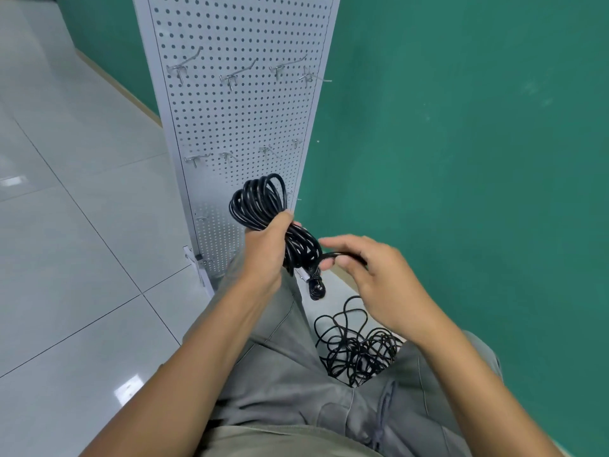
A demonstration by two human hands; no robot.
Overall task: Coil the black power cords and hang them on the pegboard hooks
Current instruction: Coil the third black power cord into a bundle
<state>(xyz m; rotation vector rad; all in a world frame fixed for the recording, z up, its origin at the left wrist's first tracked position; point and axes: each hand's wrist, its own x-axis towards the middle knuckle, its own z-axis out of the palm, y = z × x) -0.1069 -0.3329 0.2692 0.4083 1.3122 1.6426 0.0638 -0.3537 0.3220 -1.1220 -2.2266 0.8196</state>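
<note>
Head camera is looking down at two bare arms in front of a white pegboard that is standing against a green wall. The left hand is gripping a coiled black power cord around its middle, with the fingers and thumb curled round the bundle. The upper loops of the coil are rising above the fist and are lying in front of the lower part of the pegboard. The lower loops are hanging below the fist, and a black plug is dangling under them.

The right hand is sitting just beside the coil, to its right. It is pinching the free end of the same cord between thumb and fingers, while the other fingers are stretching out above it.

Metal hooks are sticking out of the pegboard in two rows, and all of them are bare. A second cord, a loose tangle of black cable, is lying on the floor near the wall, between the person's legs in grey trousers. The floor at the left is made of pale glossy tiles.
</note>
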